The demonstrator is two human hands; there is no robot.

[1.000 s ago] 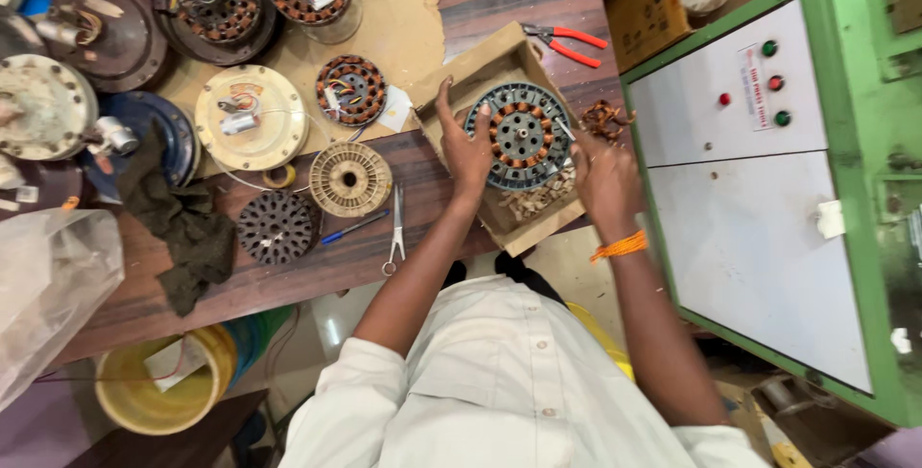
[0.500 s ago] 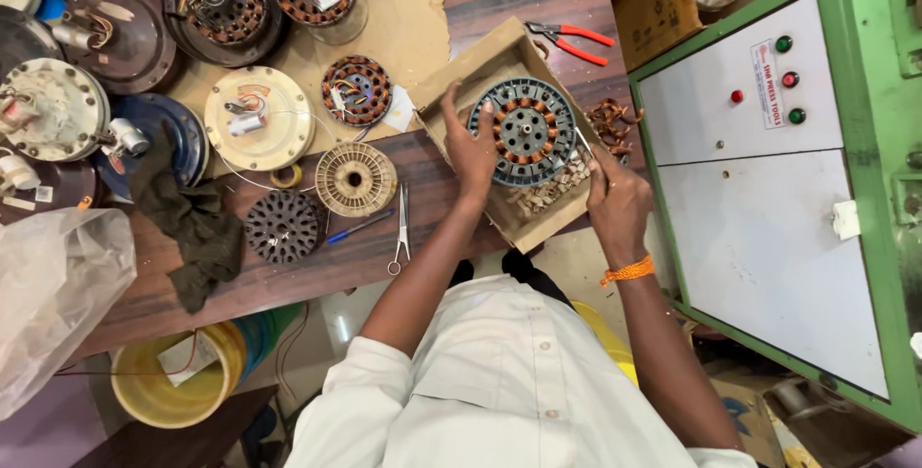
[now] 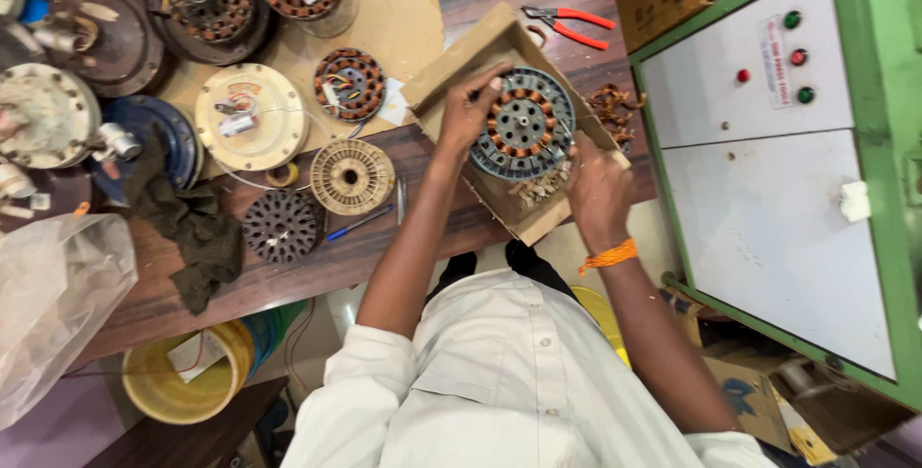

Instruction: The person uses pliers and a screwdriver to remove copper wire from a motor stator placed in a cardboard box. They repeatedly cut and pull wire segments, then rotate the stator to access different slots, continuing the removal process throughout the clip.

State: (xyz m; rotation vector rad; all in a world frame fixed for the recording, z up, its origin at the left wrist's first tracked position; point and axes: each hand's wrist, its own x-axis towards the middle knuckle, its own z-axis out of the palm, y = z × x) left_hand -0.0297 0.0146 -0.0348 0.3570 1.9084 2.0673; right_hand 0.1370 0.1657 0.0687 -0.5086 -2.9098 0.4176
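Note:
A round stator (image 3: 523,122) with copper windings and a grey toothed rim lies in a shallow cardboard tray (image 3: 451,65) on the wooden bench. My left hand (image 3: 471,108) grips the stator's upper left rim, fingers curled over the edge. My right hand (image 3: 597,190), with an orange thread at the wrist, is closed against the stator's lower right rim; its fingertips are hidden under the hand. Pale scraps (image 3: 538,190) are piled in the tray just below the stator.
Red-handled pliers (image 3: 571,26) lie beyond the tray. A green-framed cabinet with a white panel (image 3: 768,170) stands at the right. Left of the tray are several stators, round motor covers (image 3: 252,115), a dark rag (image 3: 197,233), a plastic bag (image 3: 48,305) and a yellow bucket (image 3: 178,386).
My left hand has slid up to the stator's upper left rim. My right hand has moved in from the tray's right side onto the stator's lower right edge.

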